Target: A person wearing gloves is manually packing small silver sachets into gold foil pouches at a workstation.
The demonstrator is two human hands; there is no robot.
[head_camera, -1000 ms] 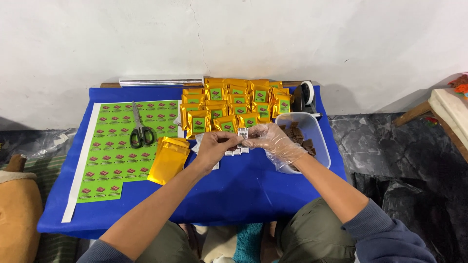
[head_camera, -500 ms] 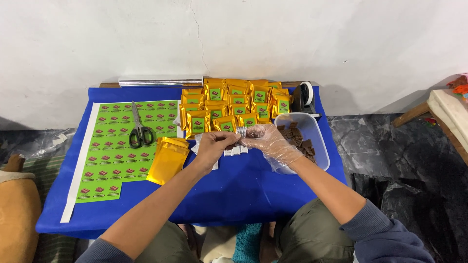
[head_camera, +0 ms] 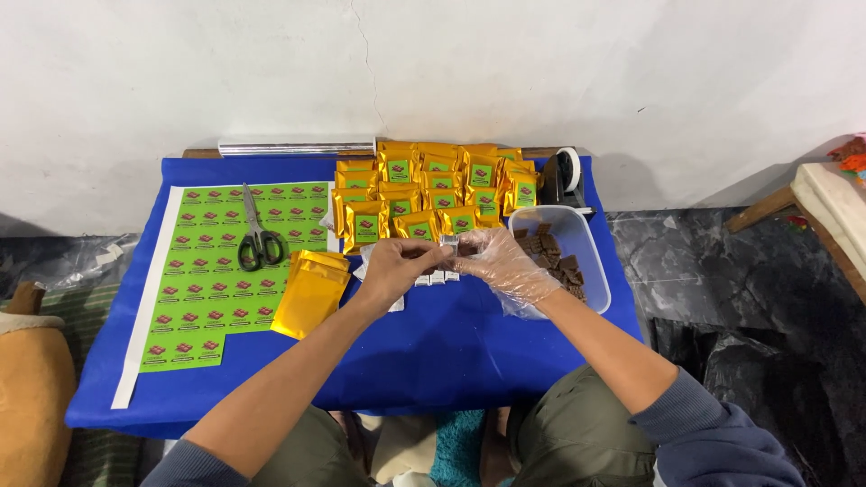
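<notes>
— Holding what?
— The left hand (head_camera: 394, 268) and the gloved right hand (head_camera: 498, 260) are both pinching a small silver-wrapped piece (head_camera: 448, 243) above the blue table (head_camera: 451, 334).
— Anything going wrong?
— It might be slipping if the fingers are loosening, landing by the gold pouches (head_camera: 311, 290).

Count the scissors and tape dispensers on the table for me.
2: one pair of scissors lying on the green label sheet at the left, and one tape dispenser at the back right corner, behind the clear tub. Others may be hidden.
</notes>
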